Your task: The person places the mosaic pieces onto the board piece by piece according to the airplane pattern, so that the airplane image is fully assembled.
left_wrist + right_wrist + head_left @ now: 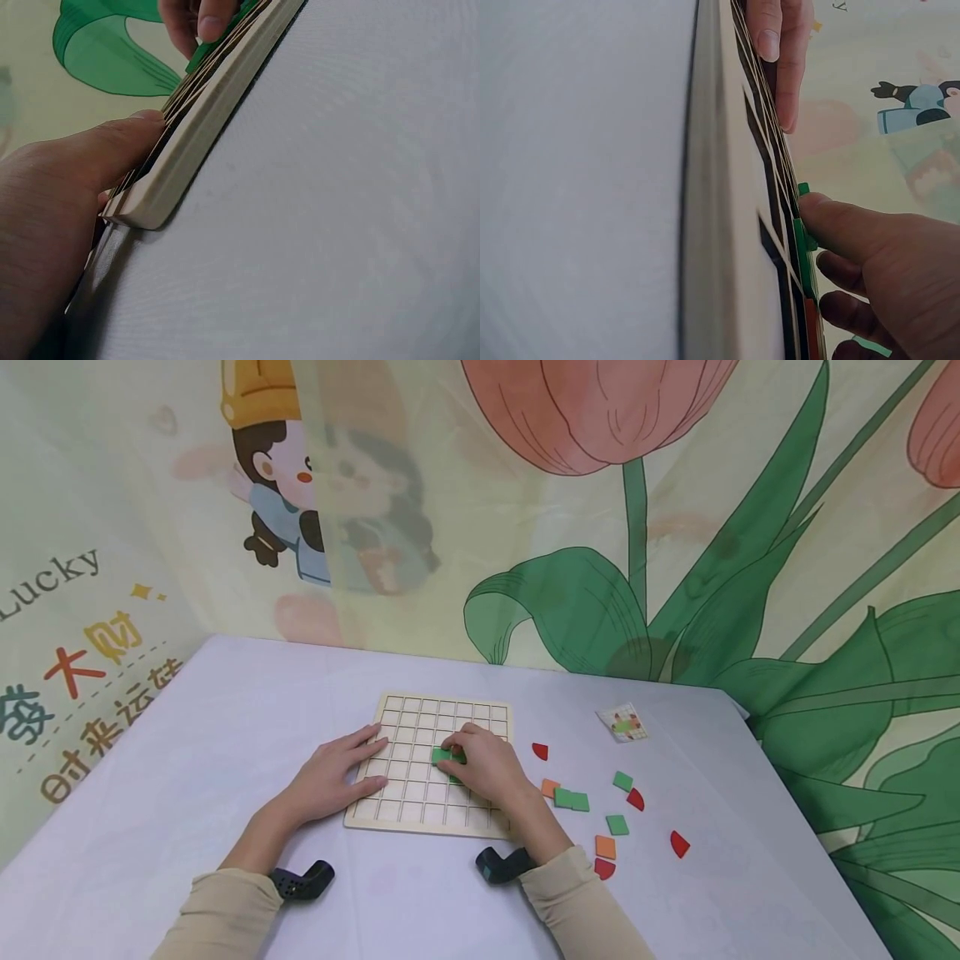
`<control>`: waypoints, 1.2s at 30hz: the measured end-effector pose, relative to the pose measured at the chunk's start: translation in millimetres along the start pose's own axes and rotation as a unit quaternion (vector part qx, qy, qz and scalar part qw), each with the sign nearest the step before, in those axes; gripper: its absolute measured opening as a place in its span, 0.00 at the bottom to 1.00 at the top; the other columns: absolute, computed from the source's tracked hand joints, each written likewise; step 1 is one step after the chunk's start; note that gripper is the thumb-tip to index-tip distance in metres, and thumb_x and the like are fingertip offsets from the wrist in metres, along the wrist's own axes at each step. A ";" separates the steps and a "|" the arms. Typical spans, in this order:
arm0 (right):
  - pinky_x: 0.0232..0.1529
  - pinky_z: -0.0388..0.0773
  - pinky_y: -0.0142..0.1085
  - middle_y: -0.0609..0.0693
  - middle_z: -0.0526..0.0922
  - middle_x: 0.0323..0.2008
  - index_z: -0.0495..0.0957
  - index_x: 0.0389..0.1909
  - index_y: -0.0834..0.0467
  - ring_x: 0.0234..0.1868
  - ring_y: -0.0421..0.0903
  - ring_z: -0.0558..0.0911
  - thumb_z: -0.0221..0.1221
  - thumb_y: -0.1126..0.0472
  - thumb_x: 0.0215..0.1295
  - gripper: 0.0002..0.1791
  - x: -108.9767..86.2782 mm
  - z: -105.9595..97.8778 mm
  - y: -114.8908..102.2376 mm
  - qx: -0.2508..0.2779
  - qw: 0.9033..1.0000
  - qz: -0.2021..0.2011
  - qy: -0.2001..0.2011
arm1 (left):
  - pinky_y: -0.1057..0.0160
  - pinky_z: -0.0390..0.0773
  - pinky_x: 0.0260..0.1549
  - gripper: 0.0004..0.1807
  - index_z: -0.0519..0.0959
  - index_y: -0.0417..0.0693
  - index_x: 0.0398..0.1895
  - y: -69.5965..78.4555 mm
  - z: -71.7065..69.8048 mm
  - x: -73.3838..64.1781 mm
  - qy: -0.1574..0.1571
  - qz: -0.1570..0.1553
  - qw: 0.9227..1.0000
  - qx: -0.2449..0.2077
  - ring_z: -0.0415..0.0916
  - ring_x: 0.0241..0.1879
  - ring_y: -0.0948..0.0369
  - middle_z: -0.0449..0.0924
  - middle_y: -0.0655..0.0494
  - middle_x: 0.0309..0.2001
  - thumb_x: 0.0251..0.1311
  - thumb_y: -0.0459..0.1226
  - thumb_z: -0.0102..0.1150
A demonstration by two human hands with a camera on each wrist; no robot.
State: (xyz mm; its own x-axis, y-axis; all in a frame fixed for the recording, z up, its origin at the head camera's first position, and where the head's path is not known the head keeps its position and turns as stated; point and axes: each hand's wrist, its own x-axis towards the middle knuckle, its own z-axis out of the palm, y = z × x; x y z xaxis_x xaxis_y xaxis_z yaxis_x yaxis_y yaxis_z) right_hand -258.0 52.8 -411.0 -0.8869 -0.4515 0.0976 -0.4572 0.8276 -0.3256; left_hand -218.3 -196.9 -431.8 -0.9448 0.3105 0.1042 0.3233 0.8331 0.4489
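Observation:
A pale wooden grid board (408, 793) lies flat on the white table. My left hand (330, 777) rests on its left edge with fingers spread and fairly straight; in the left wrist view the thumb (131, 146) lies on the rim. Over the board's middle, my right hand (487, 764) pinches a green square tile between thumb and fingers, partly hidden by them. A green tile (439, 757) shows at the fingertips. In the right wrist view, the thumb (847, 225) meets green pieces (802, 247) on the grid, and an orange edge (812, 330) shows lower down.
Right of the board lie loose green tiles (572, 800), an orange tile (605, 847) and several red quarter-round pieces (679, 844). A small pattern card (624, 723) sits farther back. Behind the table hangs a printed cloth (420, 627).

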 end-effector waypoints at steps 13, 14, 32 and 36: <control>0.33 0.73 0.28 0.39 0.77 0.33 0.83 0.43 0.47 0.31 0.35 0.73 0.64 0.45 0.59 0.15 -0.3 1.5 -0.7 -0.005 1.000 0.001 0.002 | 0.38 0.59 0.64 0.36 0.67 0.48 0.67 -1.6 1.4 1.2 -0.001 0.001 1.000 0.003 0.57 0.70 0.43 0.57 0.48 0.73 0.59 0.54 0.57; 0.33 0.73 0.28 0.39 0.77 0.33 0.83 0.43 0.47 0.31 0.35 0.73 0.64 0.45 0.59 0.15 -0.3 1.6 -0.7 -0.006 1.000 0.001 0.003 | 0.38 0.59 0.64 0.36 0.67 0.48 0.67 -1.7 1.5 1.3 -0.001 0.001 1.000 0.003 0.57 0.70 0.43 0.57 0.48 0.73 0.59 0.55 0.57; 0.33 0.74 0.28 0.40 0.77 0.34 0.84 0.44 0.48 0.31 0.35 0.74 0.63 0.45 0.59 0.15 -0.6 3.7 -1.1 -0.013 1.000 0.004 0.014 | 0.39 0.58 0.64 0.35 0.67 0.48 0.67 -0.2 0.5 0.7 -0.001 0.000 1.000 0.004 0.57 0.70 0.43 0.57 0.48 0.72 0.59 0.54 0.57; 0.34 0.74 0.28 0.40 0.77 0.34 0.84 0.44 0.48 0.31 0.35 0.74 0.63 0.45 0.60 0.15 -0.3 4.8 -0.9 -0.011 1.000 0.007 0.016 | 0.38 0.59 0.64 0.35 0.67 0.47 0.67 0.3 0.2 0.6 0.000 0.001 1.000 0.004 0.57 0.69 0.42 0.57 0.47 0.72 0.59 0.53 0.57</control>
State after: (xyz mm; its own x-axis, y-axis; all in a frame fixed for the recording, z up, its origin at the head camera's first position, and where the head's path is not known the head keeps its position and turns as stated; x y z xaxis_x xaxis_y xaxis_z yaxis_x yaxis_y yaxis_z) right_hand -257.0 50.6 -415.3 -0.8951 -0.4283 0.1234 -0.4449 0.8418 -0.3057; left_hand -218.7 -196.4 -431.7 -0.9444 0.3119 0.1040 0.3249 0.8366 0.4411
